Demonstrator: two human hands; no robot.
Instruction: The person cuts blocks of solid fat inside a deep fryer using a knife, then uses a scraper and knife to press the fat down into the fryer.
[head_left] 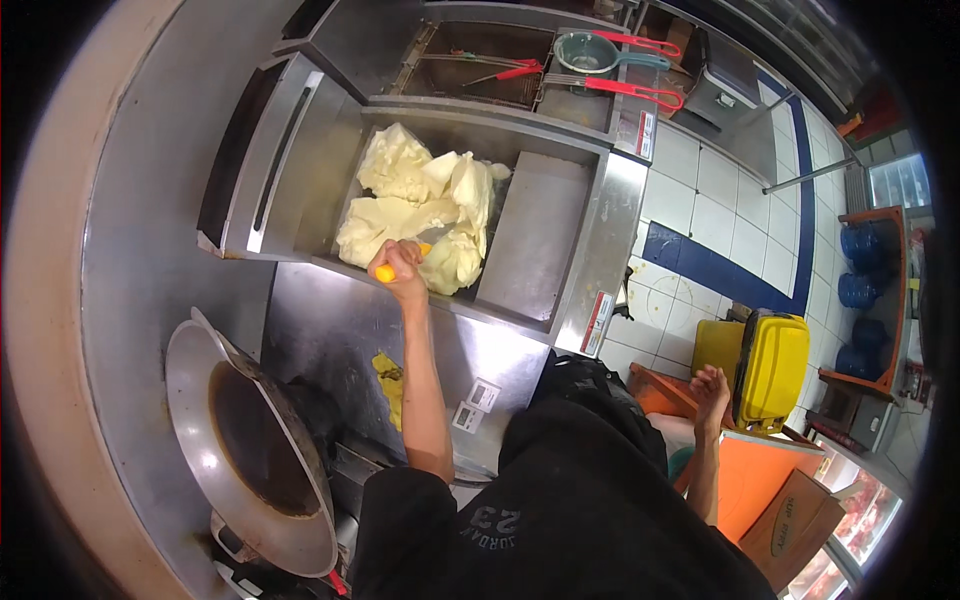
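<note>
My left hand [398,268] is closed around the yellow handle [386,273] of a tool, whose working end is hidden by the hand and the pale mass. It is at the near edge of a steel fryer basin [350,150]. Large pale yellow lumps of solid fat [400,170] lie in the left part of the basin, just beyond the hand. A flat grey metal plate [535,235] covers the basin's right part. My right hand [711,396] hangs out to the right, fingers loosely bent and apart, holding nothing, close to a yellow bin [775,370].
A big wok [195,400] with dark liquid stands at lower left. Two small white timers [475,404] and a crumpled yellow wrapper or cloth [388,388] are on the steel front. Beyond the basin are red-handled tools [635,90] and a grey-green saucepan [588,52]. A cardboard box [795,515] is lower right.
</note>
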